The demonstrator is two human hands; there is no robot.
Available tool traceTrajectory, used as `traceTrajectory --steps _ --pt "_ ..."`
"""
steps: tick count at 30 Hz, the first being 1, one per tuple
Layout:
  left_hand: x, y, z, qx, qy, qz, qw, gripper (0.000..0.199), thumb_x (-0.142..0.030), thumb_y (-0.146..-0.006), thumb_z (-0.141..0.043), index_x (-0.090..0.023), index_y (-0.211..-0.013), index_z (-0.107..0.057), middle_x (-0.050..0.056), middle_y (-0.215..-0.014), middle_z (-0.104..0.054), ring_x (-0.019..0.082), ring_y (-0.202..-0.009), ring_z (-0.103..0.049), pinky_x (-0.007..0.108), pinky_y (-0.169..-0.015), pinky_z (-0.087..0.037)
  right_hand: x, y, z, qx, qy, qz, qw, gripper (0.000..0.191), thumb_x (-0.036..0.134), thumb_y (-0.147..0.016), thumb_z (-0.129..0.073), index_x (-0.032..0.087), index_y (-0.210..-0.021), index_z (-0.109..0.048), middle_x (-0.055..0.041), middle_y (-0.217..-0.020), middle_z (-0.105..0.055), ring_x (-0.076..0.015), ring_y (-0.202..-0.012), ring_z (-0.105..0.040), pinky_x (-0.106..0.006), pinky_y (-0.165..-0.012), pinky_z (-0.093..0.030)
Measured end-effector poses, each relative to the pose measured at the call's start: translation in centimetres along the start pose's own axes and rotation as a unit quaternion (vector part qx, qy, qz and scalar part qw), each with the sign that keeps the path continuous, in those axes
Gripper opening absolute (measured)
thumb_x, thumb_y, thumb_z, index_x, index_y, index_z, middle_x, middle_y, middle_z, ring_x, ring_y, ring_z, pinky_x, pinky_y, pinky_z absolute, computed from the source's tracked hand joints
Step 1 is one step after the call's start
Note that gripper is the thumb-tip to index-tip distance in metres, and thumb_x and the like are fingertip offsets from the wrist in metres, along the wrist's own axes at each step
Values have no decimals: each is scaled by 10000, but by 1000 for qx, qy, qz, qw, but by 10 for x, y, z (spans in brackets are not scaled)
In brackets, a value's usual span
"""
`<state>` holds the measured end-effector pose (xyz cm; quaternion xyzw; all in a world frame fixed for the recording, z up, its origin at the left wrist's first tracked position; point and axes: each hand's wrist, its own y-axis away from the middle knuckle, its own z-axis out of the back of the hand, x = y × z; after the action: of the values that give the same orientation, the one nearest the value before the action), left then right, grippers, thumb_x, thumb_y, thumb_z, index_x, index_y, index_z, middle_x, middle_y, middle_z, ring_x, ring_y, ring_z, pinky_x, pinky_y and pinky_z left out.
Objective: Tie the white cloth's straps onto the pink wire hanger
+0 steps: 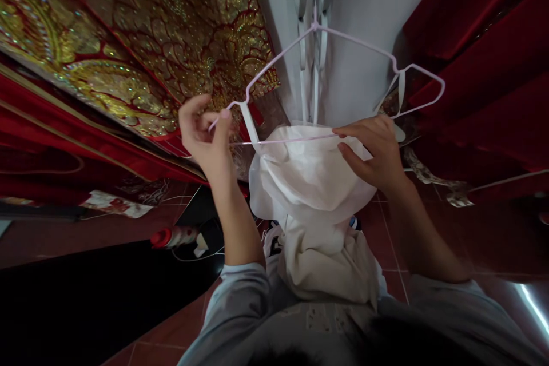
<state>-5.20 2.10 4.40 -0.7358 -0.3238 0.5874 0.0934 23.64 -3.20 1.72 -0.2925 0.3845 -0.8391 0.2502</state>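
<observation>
A pale pink clothes hanger (355,39) hangs by its hook in front of me. White hanging loops (250,123) of a white garment (313,171) go round the hanger near both ends, and the garment drapes down below the bottom bar. My left hand (210,131) is closed round the hanger's left end, slightly blurred, thumb over the wire. At the right part of the bottom bar, my right hand (373,148) pinches with thumb and fingers at the garment's upper edge; what exactly lies between the fingertips is partly hidden.
Gold sequined red garments (171,28) hang close on the left, dark red ones (484,57) on the right. Metal rods (303,40) stand against the white wall. A bottle with a red cap (162,238) is beside a black surface (107,291) at lower left, above red floor tiles (171,320).
</observation>
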Motion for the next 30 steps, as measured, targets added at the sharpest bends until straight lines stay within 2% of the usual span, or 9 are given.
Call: traceTrajectory --steps 2,5,10,14,17,22,25,28,30 --pt "13 19 -9 -58 89 54 993 362 -380 -861 -869 -273 -1093 -613 -54 -793 -644 117 -666 -622 298 -677 -504 3 -1 -2 -1 -9 10 1000 238 223 -948 -668 298 -1166 -726 -1 -1015 -809 -208 -891 -718 -438 -902 -486" --pt "16 48 -26 -30 109 84 990 437 -504 -861 -844 -263 -1121 -588 -30 -802 -690 157 -734 -688 323 -781 -583 3 -1 -2 -8 -17 26 999 262 221 -946 -675 269 -1198 -726 -28 -1078 -814 -223 -957 -744 -434 -915 -529" --pt "5 58 -34 2 118 60 991 372 -458 -899 -825 -242 -1071 -577 -38 -732 -674 161 -698 -691 332 -796 -612 -21 2 20 -265 6 -132 955 250 119 -888 -615 201 -1038 -797 -66 -965 -780 -206 -894 -724 -370 -819 -562" --pt "11 51 -31 0 122 51 991 312 -418 -922 -802 -245 -1044 -572 -41 -723 -676 155 -675 -680 322 -769 -614 -22 -13 30 -109 -61 -148 981 336 31 -827 -551 218 -860 -827 -13 -794 -782 -132 -724 -704 -280 -669 -504" --pt "17 53 -31 -3 126 34 991 310 -419 -932 -797 -240 -1025 -563 -45 -703 -682 143 -648 -663 302 -753 -599 -22 -28 23 -79 -107 -91 987 329 98 -897 -615 275 -1050 -846 -14 -973 -834 -126 -773 -718 -289 -697 -525" --pt "15 55 -26 10 113 22 993 256 -372 -961 -780 -223 -1038 -586 -26 -734 -727 133 -676 -683 264 -724 -560 -91 -20 15 -333 -137 -113 926 613 395 -842 -818 256 -1422 -680 -118 -1394 -716 -267 -1081 -743 -362 -698 -570" --pt "12 53 -21 18 104 29 994 243 -365 -965 -777 -224 -1044 -596 -23 -745 -733 137 -683 -687 270 -724 -560 -116 2 15 -430 -69 -71 898 648 539 -812 -850 244 -1364 -683 -138 -1344 -694 -330 -1248 -676 -402 -730 -576" --pt "12 53 -19 22 92 25 995 258 -386 -962 -780 -232 -1053 -595 -21 -765 -735 146 -727 -706 288 -776 -572 -83 14 11 -454 -6 12 891 410 549 -998 -636 320 -1338 -650 -69 -1249 -672 -226 -1016 -703 -434 -814 -568" --pt "14 57 -21 31 89 16 995 266 -401 -963 -778 -236 -1063 -595 -14 -793 -745 156 -784 -727 307 -843 -579 -46 14 6 -336 5 7 942 451 594 -983 -635 335 -1351 -635 -51 -1146 -694 -216 -900 -700 -434 -796 -564"
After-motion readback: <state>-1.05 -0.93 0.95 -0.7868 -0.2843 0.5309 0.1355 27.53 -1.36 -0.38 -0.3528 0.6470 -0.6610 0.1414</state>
